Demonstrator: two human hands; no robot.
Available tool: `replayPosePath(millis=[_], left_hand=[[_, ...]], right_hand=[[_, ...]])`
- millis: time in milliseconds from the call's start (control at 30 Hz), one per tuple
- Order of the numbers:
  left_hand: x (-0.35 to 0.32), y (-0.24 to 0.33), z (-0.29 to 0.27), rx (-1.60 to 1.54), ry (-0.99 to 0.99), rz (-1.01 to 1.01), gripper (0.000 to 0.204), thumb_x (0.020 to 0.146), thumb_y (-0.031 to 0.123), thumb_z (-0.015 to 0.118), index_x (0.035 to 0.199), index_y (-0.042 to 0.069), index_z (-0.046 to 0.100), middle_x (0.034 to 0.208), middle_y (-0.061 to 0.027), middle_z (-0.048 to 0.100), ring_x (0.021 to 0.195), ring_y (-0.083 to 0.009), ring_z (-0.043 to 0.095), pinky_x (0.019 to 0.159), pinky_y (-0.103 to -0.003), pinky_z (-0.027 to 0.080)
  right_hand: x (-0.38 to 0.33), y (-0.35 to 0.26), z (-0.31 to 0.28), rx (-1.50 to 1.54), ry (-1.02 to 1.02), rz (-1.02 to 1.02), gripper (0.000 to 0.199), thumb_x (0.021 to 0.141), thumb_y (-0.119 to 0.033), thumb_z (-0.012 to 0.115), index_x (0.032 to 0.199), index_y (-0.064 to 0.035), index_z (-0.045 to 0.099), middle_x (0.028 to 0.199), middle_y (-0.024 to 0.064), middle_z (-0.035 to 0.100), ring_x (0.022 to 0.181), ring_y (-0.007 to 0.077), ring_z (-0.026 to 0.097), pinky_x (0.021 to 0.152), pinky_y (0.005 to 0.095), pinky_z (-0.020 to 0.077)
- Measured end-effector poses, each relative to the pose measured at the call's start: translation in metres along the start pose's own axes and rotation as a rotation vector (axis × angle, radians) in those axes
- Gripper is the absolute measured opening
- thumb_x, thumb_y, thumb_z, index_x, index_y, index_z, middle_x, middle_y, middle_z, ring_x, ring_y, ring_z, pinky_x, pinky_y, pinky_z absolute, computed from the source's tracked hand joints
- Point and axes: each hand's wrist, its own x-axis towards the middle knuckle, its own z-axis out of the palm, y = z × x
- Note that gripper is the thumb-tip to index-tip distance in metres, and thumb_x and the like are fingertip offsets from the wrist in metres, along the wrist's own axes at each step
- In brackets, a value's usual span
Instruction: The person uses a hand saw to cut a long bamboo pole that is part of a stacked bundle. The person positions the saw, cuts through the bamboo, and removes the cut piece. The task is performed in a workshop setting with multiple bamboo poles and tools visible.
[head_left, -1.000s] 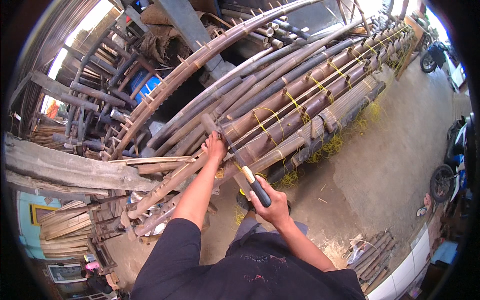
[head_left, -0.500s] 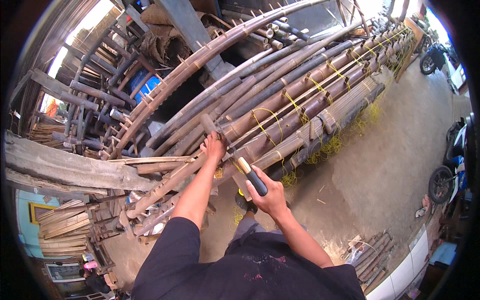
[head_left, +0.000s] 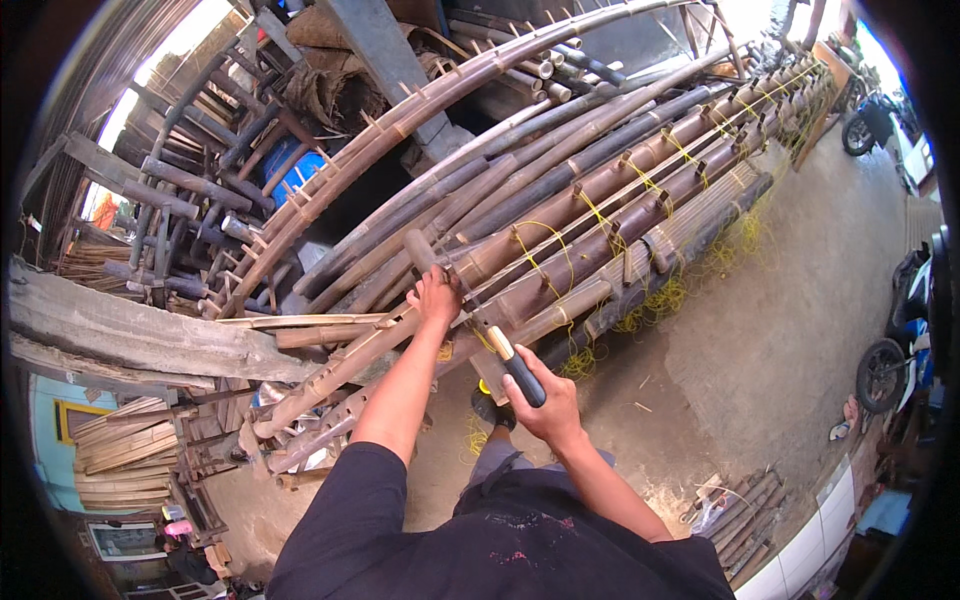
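My right hand (head_left: 548,398) is wrapped around the black and pale-wood handle (head_left: 518,368) of a tool with a narrow dark blade, which looks like a hand saw. Its blade points up and left, toward my left hand (head_left: 437,297). The left fingers are closed over a short piece of bamboo (head_left: 420,250) lying across the long poles; its far end sticks out beyond the fingers. Just below the handle's front end a pale flat length of wood (head_left: 490,372) shows. Where the blade meets the bamboo is too small to make out.
Long bamboo poles (head_left: 560,265) tied with yellow string (head_left: 660,300) stretch to the far right. A curved, pegged bamboo pole (head_left: 390,125) arches behind them. Stacked bamboo frames (head_left: 200,190) stand left. Cut pieces (head_left: 745,525) and a motorcycle (head_left: 885,370) are at the right.
My right hand has drawn the tool slightly down and to the right, toward me. The left hand keeps its hold, and the whole view has shifted a little.
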Motion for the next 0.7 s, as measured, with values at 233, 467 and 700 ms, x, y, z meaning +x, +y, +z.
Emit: replayPosePath(millis=[233,467,700], left_hand=[[0.004,-0.011,0.009,0.036,0.022,-0.003,0.038,0.103,0.038,0.060,0.131,0.013,0.058,0.129,-0.0164,0.065,0.128,-0.0367,0.056,0.110,-0.063,0.029],[0.003,-0.004,0.005,0.024,0.049,-0.001,0.036,0.105,0.042,0.055,0.129,0.016,0.060,0.128,-0.0165,0.066,0.126,-0.0374,0.059,0.109,-0.065,0.030],[0.000,0.000,0.003,0.028,0.048,-0.013,0.034,0.105,0.041,0.056,0.127,0.015,0.062,0.126,-0.0165,0.067,0.125,-0.0377,0.059,0.106,-0.062,0.031]], right_hand=[[0.000,-0.013,-0.005,-0.022,-0.061,0.084,0.051,0.092,-0.028,0.078,0.139,-0.0100,0.068,0.099,0.0212,0.077,0.084,0.0378,0.078,0.074,0.0434,0.0612],[0.006,-0.014,-0.011,0.014,-0.054,0.098,0.051,0.092,-0.027,0.078,0.138,-0.0080,0.068,0.099,0.0222,0.077,0.081,0.0385,0.077,0.073,0.0436,0.0609],[-0.010,-0.003,-0.011,0.015,-0.002,0.020,0.051,0.092,-0.028,0.079,0.139,-0.0094,0.068,0.091,0.0217,0.076,0.076,0.0373,0.077,0.070,0.0424,0.0609]])
